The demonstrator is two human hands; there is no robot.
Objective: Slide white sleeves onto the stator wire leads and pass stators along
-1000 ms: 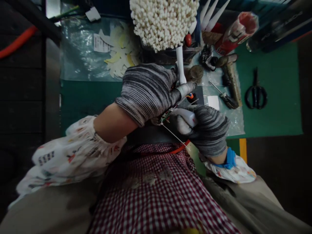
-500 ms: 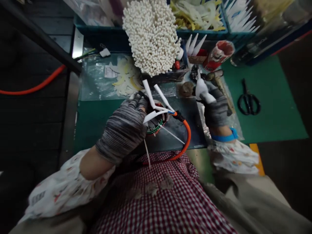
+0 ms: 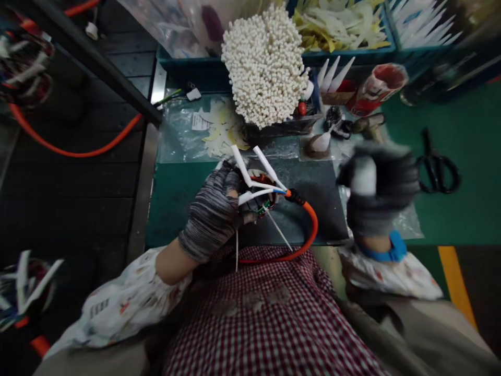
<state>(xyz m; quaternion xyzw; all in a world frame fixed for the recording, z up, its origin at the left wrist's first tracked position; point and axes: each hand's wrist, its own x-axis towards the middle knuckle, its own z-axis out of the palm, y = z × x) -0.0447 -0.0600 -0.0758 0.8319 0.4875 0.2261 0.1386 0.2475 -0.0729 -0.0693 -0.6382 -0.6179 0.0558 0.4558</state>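
Observation:
My left hand, in a grey striped knit glove, grips the near left side of a round motor stator with copper windings and a green board edge. White-sleeved leads stand up from it and meet an orange cable that loops toward my lap. A thin white cable tie sticks out at the front. My right hand, gloved and smeared by motion, hovers over the right of the bench with something white at its thumb side. A white pointed-tip bottle leans on a brown base, apart from that hand.
A big bundle of white ties fills the middle back. Yellowish insulation strips lie in a bin beside white nozzles. A red can and black scissors are at the right. Other wired units stand at the left.
The white pointed bottle has left my right hand and now sits on the brown base. My right hand has moved right and nearer. My left hand still grips the stator; the view has shifted left.

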